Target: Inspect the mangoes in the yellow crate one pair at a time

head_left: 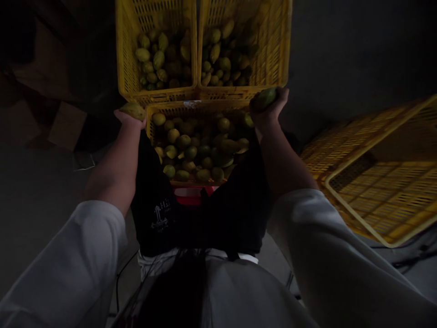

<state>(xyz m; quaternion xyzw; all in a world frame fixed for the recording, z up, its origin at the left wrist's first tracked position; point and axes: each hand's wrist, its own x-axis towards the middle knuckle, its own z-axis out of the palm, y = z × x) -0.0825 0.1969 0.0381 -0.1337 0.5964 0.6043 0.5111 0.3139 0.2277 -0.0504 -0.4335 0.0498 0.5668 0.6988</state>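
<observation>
In my left hand (pixel 126 119) rests a yellow-green, lemon-like fruit (pixel 134 110), held beside the left end of the near yellow crate (pixel 167 107). A darker green fruit (pixel 266 99) is gripped by my right hand (pixel 271 109) at that crate's right end. Between my hands, the near crate holds many green and yellow oval fruits (pixel 184 141). Two more yellow crates stand just beyond it: the far left crate (pixel 155 94) and the far right crate (pixel 244 90), both with similar fruits inside. The dim light leaves the finger details dark.
A large yellow crate (pixel 344 148) lies tilted on its side at the right. Cardboard pieces (pixel 67 126) are on the floor at left. A red edge (pixel 189 196) shows between my legs, under the near crate. Dark cables (pixel 414 255) run along the floor at lower right.
</observation>
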